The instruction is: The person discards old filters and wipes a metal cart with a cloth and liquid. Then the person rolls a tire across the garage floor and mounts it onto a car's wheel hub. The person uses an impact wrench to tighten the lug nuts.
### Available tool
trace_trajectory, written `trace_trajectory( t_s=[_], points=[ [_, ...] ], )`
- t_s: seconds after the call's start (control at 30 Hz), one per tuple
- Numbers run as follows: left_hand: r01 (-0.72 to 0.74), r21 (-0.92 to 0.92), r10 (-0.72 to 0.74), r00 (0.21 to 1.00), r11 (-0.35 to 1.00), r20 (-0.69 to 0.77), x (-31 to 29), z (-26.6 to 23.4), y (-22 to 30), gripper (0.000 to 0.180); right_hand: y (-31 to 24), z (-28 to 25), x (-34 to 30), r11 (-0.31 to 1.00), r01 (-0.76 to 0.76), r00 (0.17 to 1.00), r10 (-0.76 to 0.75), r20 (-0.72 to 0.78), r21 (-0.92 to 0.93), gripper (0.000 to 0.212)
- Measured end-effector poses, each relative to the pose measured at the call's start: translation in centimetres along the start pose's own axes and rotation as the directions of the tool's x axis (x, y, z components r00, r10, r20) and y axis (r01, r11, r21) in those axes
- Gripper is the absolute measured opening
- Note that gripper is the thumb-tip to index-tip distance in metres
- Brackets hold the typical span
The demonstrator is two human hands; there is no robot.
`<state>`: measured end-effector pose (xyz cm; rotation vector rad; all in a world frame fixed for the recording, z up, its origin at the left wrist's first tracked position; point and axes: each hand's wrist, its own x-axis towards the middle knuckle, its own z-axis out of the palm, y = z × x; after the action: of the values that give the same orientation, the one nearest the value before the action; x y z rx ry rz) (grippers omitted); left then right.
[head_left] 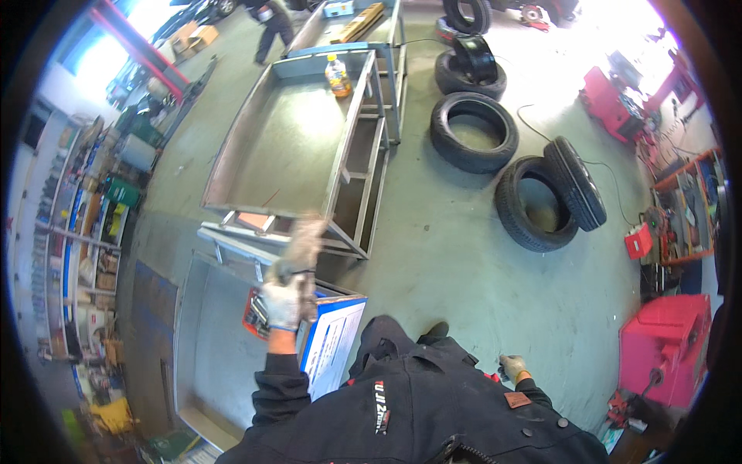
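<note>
Several tires point(508, 205) crowd the floor point(433, 271) — left fingers point(283, 292) hold a blurred grey thing point(303, 246); right fingers point(510, 362) — can't tell.

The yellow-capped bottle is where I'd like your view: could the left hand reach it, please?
Probably not: the bottle stands far along the metal cart, well beyond the left hand, which seems occupied with a blurred brownish item.

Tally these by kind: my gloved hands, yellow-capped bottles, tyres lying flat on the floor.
Gloved hands: 2 (left hand, right hand)
Yellow-capped bottle: 1
Flat tyres: 3 (near tyre, middle tyre, far tyre)
Total: 6
</note>
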<state>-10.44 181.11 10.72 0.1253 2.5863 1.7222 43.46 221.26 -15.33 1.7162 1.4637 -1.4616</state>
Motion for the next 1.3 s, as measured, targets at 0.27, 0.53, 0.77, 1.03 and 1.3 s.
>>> trace_trajectory(
  t_s=[0.27,0.53,0.77,1.03,1.3],
  points=[
    [0.126,0.122,-0.150,0.963,0.985,0.222,-0.3,6.5,1.3,0.046,-4.4,-7.3,5.8,0.996,-0.013,0.995,0.022,-0.099,0.089,0.036],
    [-0.017,0.269,-0.030,0.986,0.963,0.167,2.5,4.7,2.6,0.054,-16.2,-1.2,7.6,0.783,0.342,0.939,-0.299,0.168,-0.519,0.049],
    [0.321,0.586,0.153,0.772,0.744,-0.617,-10.5,-10.7,-6.0,0.041,-31.6,-1.7,10.0,0.472,0.429,0.902,-0.174,0.396,-0.770,0.052],
    [0.756,0.580,-0.064,0.624,0.303,-0.779,-21.2,-14.1,-16.8,0.057,-37.4,-11.6,7.1,0.751,0.583,0.804,-0.588,0.085,-0.310,0.048],
    [0.037,0.653,0.117,0.975,0.756,-0.191,-13.2,15.9,-6.2,0.017,-11.2,-19.6,13.1,0.800,0.187,0.982,-0.130,0.139,-0.570,0.048]
  ],
)
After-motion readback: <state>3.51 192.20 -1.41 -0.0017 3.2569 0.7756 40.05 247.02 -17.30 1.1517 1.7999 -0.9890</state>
